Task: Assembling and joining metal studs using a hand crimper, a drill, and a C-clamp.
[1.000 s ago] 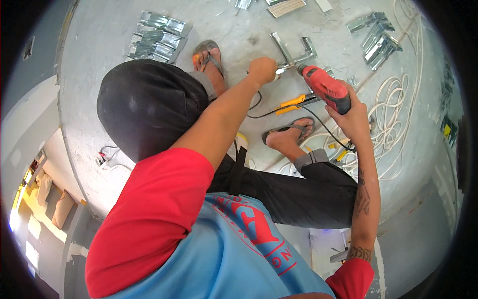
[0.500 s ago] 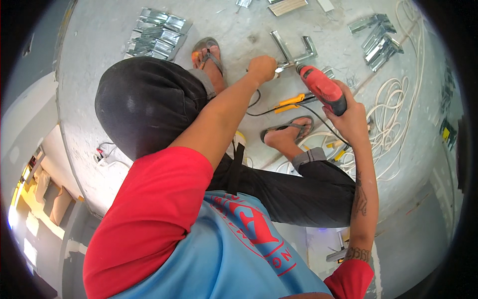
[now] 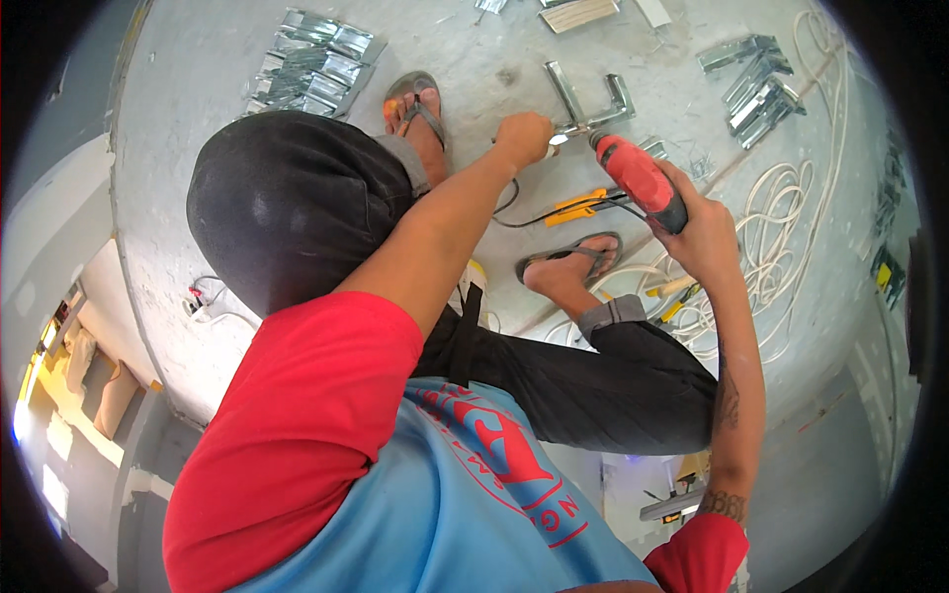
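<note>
My right hand (image 3: 710, 235) is wrapped round the grip of a red and black power drill (image 3: 635, 173), whose nose points toward the upper left. A black cable runs from near it across the floor. The drill's tip meets a folded silver metal piece (image 3: 621, 97) lying on the floor. Beside that, my left hand (image 3: 524, 136) is closed in a fist. A shiny metal-ended thing sticks out of it toward the drill; the fingers hide the rest, and I cannot tell its kind. Another silver strip (image 3: 563, 91) slants away just beyond.
Stacked silver metal pieces (image 3: 314, 64) lie far left; more metal pieces (image 3: 753, 89) lie far right. Coiled white cable (image 3: 776, 217) spreads on the right. A yellow-handled tool (image 3: 575, 207) lies between my sandalled feet. A wood-toned strip (image 3: 578, 14) is at the far edge.
My right hand and the drill have shifted slightly right and nearer to me. The left hand stays almost where it was, closed as before.
</note>
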Demonstrator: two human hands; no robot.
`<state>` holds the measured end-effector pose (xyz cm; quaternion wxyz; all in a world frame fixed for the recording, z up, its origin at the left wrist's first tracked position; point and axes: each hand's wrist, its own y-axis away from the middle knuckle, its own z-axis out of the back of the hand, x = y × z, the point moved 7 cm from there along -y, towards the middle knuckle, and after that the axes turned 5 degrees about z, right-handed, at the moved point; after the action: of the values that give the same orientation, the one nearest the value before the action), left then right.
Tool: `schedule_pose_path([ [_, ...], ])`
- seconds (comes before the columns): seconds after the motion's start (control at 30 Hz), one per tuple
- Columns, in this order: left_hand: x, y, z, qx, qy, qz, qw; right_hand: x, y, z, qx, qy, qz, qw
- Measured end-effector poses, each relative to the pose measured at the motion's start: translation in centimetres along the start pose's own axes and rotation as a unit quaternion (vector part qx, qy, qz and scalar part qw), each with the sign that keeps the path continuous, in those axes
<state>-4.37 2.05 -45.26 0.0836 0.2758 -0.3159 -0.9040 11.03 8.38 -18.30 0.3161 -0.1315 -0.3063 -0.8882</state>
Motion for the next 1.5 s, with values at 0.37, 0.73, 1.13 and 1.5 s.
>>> schedule_pose_path([
  [0.37,0.0,-0.2,0.2,-0.008,-0.016,0.012,1.0,0.1,0.9,1.1,-0.04,-0.092,-0.014,0.995],
  [0.73,0.5,-1.3,-0.4,0.026,-0.017,-0.017,0.999,-13.9,18.2,5.0,-0.25,-0.5,-0.215,0.801],
  [1.13,-1.4,4.2,7.4,-0.294,0.073,-0.037,0.952,-31.7,26.9,-21.7,-0.518,-0.781,-0.094,0.336],
  [1.5,-20.9,1.8,-1.2,-0.194,-0.029,-0.279,0.94,-30.7,30.2,-28.8,-0.644,-0.73,-0.111,0.197],
])
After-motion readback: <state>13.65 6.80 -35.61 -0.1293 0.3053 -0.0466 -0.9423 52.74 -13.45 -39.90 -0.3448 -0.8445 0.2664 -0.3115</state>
